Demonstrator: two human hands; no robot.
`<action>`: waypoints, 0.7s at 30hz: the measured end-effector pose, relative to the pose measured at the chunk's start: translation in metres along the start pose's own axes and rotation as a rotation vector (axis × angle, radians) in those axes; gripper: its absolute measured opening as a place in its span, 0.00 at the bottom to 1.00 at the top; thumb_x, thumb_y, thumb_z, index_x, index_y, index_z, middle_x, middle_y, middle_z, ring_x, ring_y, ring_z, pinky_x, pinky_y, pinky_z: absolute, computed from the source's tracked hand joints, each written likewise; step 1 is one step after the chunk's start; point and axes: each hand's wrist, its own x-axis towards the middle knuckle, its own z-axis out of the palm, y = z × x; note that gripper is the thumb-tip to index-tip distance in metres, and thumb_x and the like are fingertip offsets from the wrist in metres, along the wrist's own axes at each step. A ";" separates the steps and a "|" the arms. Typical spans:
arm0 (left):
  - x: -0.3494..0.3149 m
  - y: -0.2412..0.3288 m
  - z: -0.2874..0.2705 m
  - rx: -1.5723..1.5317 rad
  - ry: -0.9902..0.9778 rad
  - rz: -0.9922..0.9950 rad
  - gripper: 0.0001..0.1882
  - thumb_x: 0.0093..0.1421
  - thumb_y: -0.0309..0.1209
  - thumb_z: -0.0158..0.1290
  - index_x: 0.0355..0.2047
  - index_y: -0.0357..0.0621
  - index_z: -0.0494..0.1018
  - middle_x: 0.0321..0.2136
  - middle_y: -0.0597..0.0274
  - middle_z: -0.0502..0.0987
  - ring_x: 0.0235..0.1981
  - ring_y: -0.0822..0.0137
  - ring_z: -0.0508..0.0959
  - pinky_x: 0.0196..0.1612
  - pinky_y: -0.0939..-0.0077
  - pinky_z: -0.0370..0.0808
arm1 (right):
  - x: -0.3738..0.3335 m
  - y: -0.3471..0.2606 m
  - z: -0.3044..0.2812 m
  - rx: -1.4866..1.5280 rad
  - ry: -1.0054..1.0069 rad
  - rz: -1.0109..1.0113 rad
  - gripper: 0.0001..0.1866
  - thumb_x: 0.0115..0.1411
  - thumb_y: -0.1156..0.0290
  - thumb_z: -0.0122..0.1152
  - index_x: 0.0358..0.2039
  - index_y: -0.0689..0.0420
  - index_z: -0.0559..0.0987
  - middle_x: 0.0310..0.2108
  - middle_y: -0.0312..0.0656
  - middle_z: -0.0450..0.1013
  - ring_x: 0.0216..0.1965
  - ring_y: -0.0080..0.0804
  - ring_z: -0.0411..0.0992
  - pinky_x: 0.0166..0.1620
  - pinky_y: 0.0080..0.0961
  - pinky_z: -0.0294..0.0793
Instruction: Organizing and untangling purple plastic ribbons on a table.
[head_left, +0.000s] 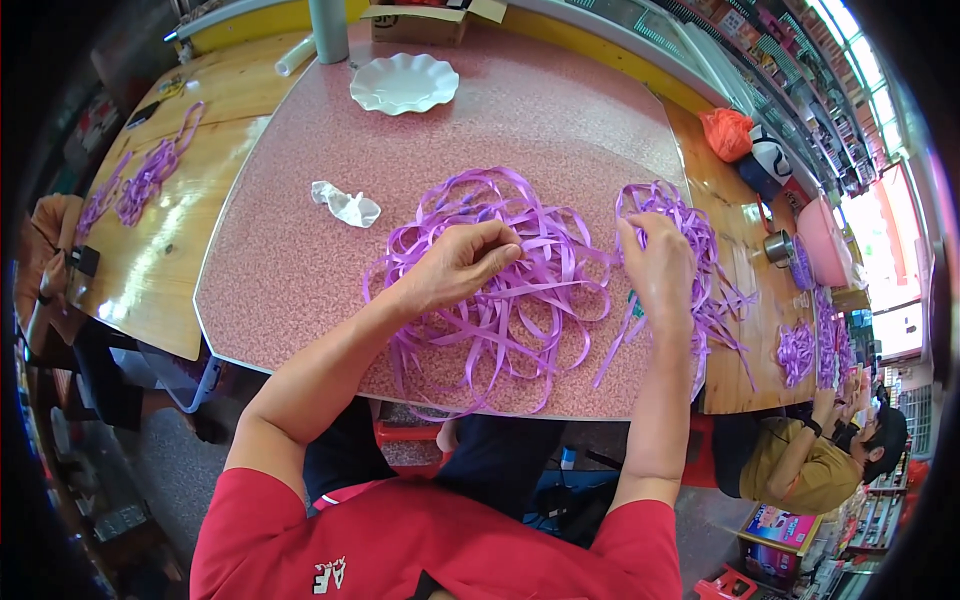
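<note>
A large tangled pile of purple ribbon lies on the pink speckled tabletop in front of me. My left hand is over its upper part, thumb and forefinger pinched together on a strand of ribbon. To the right is a second bundle of purple ribbon, its loose ends trailing toward the table's right edge. My right hand is closed on the upper left of this bundle, fingers curled around ribbon. The back of the hand partly hides what the fingertips hold. A small green bit shows beside the right wrist.
Crumpled white film lies left of the pile. Farther back are a scalloped white plate, a grey cylinder and a cardboard box. More purple ribbon lies on the left wooden table. People sit at both sides.
</note>
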 end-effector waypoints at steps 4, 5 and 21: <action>0.000 -0.005 -0.002 0.104 -0.019 -0.004 0.12 0.71 0.39 0.49 0.40 0.42 0.71 0.24 0.78 0.63 0.25 0.85 0.61 0.27 0.86 0.59 | -0.017 -0.040 0.033 0.544 0.081 -0.485 0.12 0.61 0.70 0.64 0.42 0.62 0.83 0.48 0.47 0.78 0.47 0.37 0.76 0.51 0.34 0.74; 0.000 -0.003 -0.001 0.104 -0.025 -0.003 0.12 0.71 0.39 0.49 0.40 0.42 0.71 0.24 0.78 0.63 0.25 0.85 0.61 0.27 0.86 0.59 | -0.020 -0.051 0.039 0.678 0.037 -0.597 0.12 0.61 0.71 0.64 0.43 0.62 0.82 0.45 0.46 0.78 0.44 0.34 0.77 0.49 0.31 0.75; 0.004 -0.005 -0.003 -0.136 0.349 0.055 0.14 0.73 0.41 0.45 0.35 0.43 0.68 0.22 0.76 0.62 0.22 0.82 0.61 0.23 0.84 0.59 | -0.026 -0.048 0.072 0.888 0.140 -0.427 0.06 0.56 0.80 0.69 0.34 0.59 0.85 0.25 0.32 0.71 0.26 0.19 0.67 0.27 0.17 0.63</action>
